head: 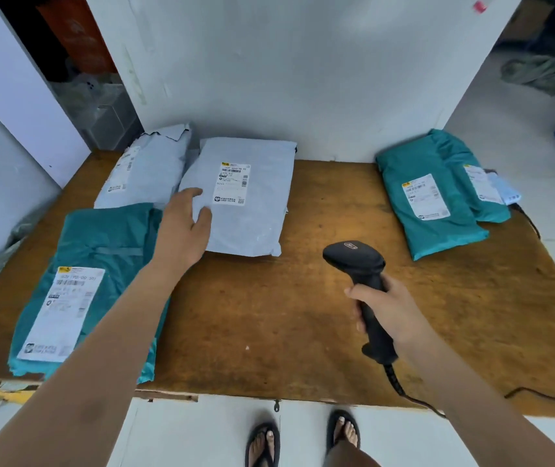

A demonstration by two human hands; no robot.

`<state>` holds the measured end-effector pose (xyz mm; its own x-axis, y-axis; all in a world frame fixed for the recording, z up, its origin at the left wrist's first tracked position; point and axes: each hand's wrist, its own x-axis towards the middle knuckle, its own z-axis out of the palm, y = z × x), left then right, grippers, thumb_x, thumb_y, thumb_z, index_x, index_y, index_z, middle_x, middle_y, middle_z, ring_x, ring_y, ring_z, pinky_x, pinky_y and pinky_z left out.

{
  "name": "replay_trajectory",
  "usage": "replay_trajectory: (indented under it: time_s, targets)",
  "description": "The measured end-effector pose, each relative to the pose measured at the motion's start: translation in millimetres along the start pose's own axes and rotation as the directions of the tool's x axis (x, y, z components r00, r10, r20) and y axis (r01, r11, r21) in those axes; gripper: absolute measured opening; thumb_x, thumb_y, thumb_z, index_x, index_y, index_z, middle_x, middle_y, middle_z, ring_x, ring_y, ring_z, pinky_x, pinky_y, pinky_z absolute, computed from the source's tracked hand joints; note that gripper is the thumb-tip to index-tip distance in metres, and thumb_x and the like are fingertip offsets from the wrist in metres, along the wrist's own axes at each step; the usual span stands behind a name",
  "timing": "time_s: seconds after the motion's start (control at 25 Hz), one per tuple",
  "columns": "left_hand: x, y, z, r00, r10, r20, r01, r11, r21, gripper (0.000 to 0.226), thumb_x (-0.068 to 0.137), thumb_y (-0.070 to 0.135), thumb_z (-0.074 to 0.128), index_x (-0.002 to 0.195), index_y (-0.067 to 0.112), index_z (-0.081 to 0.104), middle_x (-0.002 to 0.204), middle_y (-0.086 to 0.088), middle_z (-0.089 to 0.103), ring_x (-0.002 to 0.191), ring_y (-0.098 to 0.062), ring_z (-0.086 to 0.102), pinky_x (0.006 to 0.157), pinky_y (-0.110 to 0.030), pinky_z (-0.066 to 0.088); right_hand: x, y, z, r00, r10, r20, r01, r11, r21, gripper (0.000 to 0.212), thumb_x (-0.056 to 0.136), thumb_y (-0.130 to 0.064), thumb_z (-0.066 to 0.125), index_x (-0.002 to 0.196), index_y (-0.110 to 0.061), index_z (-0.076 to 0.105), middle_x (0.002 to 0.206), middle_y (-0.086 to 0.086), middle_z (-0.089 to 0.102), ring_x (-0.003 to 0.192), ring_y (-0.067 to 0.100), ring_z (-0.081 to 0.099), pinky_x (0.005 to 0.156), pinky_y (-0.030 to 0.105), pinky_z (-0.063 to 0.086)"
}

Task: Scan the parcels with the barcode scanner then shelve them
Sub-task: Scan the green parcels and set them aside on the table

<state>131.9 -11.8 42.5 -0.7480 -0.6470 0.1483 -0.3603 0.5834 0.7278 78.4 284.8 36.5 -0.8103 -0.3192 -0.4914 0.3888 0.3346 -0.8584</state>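
Tabletop: a flat brown wooden board, worn and mottled, with a rough, chipped near edge; it stood against a pale wall.
Grey parcel: a soft, smooth plastic mailer, roughly rectangular and slightly puffed, lying flat at the middle rear of the tabletop with a white printed label facing up.
Second grey parcel: the same crinkled plastic, lying behind and to the left of the first, its far end torn or folded; the first overlapped its right edge.
Near teal parcel: a glossy teal plastic bag, creased, at the left front of the tabletop, with a long white label on top.
Far teal parcels: two teal bags at the right rear, one overlapping the other, each labelled.
Barcode scanner: matte black plastic, pistol-shaped with a rounded head and a coiled black cable trailing off the front edge.
Left hand: resting palm down on the left near corner of the grey parcel, fingers loosely spread, not clenched around it.
Right hand: wrapped around the handle of the barcode scanner, held above the bare middle of the tabletop, well apart from the grey parcel, with its head pointing towards the rear.
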Motion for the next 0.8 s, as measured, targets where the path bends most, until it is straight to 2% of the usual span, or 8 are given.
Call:
replay_trajectory:
  time_s: [0.2, 0.28, 0.36, 0.44, 0.48, 0.56, 0.68, 0.8]
  targets:
    - [14, 81, 120, 0.969, 0.09, 0.228, -0.093, 0.996, -0.001, 0.04, 0.096, 0.027, 0.045, 0.134, 0.017, 0.043, 0.138, -0.005, 0.047, 0.124, -0.021, 0.047, 0.099, -0.029, 0.036, 19, -6, -84, 0.997, 0.036, -0.064, -0.028, 0.992, 0.12, 0.009, 0.086, -0.009, 0.064, 0.083, -0.007, 0.056, 0.053, 0.007, 0.053, 0.04, 0.02, 0.045, 0.042, 0.027, 0.04]
    - [12, 120, 172, 0.931, 0.04, 0.364, -0.036, 0.999, -0.018, 0.043, 0.096, 0.03, 0.047, 0.136, 0.016, 0.041, 0.138, -0.006, 0.047, 0.12, -0.022, 0.049, 0.095, -0.026, 0.036, 26, -6, -126, 0.996, 0.057, -0.075, -0.047, 0.991, 0.126, 0.009, 0.085, -0.009, 0.064, 0.083, -0.008, 0.055, 0.053, 0.007, 0.052, 0.04, 0.02, 0.045, 0.042, 0.025, 0.04]
    - [11, 162, 231, 0.854, -0.106, 0.51, 0.144, 0.989, -0.035, 0.037, 0.094, 0.033, 0.051, 0.125, 0.013, 0.048, 0.121, -0.008, 0.054, 0.109, -0.023, 0.052, 0.089, -0.029, 0.042, 37, -8, -174, 0.994, 0.056, -0.093, -0.045, 0.992, 0.119, 0.01, 0.085, -0.009, 0.065, 0.082, -0.008, 0.055, 0.053, 0.006, 0.052, 0.04, 0.02, 0.045, 0.043, 0.025, 0.039]
    - [9, 197, 290, 0.753, -0.276, 0.598, 0.402, 0.912, -0.086, 0.02, 0.092, 0.032, 0.056, 0.088, 0.013, 0.054, 0.083, -0.005, 0.053, 0.086, -0.02, 0.05, 0.072, -0.028, 0.042, 50, -8, -223, 0.989, 0.053, -0.134, -0.04, 0.994, 0.098, 0.011, 0.084, -0.01, 0.065, 0.081, -0.009, 0.054, 0.053, 0.006, 0.052, 0.039, 0.02, 0.046, 0.044, 0.025, 0.039]
    - [8, 209, 317, 0.701, -0.341, 0.626, 0.505, 0.857, -0.098, 0.022, 0.092, 0.031, 0.057, 0.079, 0.014, 0.051, 0.073, -0.004, 0.047, 0.077, -0.02, 0.048, 0.068, -0.028, 0.041, 57, -8, -244, 0.986, 0.06, -0.156, -0.046, 0.995, 0.093, 0.012, 0.084, -0.011, 0.065, 0.081, -0.01, 0.054, 0.053, 0.005, 0.052, 0.039, 0.019, 0.046, 0.044, 0.025, 0.04]
    - [7, 221, 359, 0.609, -0.446, 0.656, 0.67, 0.732, -0.124, 0.022, 0.09, 0.029, 0.061, 0.1, 0.012, 0.052, 0.085, -0.006, 0.055, 0.078, -0.021, 0.053, 0.077, -0.033, 0.046, 65, -8, -272, 0.979, 0.094, -0.179, -0.073, 0.99, 0.121, 0.012, 0.085, -0.013, 0.065, 0.081, -0.011, 0.055, 0.053, 0.005, 0.053, 0.039, 0.018, 0.047, 0.047, 0.026, 0.042]
    - [14, 226, 413, 0.539, -0.563, 0.627, 0.793, 0.591, -0.15, 0.055, 0.082, 0.027, 0.071, 0.126, 0.007, 0.047, 0.129, -0.013, 0.055, 0.116, -0.03, 0.054, 0.097, -0.042, 0.046, 75, -8, -301, 0.974, 0.151, -0.169, -0.119, 0.976, 0.183, 0.01, 0.087, -0.014, 0.064, 0.084, -0.011, 0.055, 0.056, 0.006, 0.054, 0.039, 0.015, 0.048, 0.047, 0.025, 0.045]
    - [28, 220, 445, 0.514, -0.644, 0.566, 0.828, 0.544, -0.133, 0.076, 0.067, 0.031, 0.082, 0.128, 0.005, 0.046, 0.132, -0.011, 0.054, 0.118, -0.031, 0.053, 0.1, -0.045, 0.045, 83, -7, -318, 0.975, 0.164, -0.148, -0.132, 0.97, 0.204, 0.008, 0.088, -0.013, 0.063, 0.085, -0.011, 0.056, 0.059, 0.007, 0.054, 0.041, 0.016, 0.048, 0.043, 0.022, 0.044]
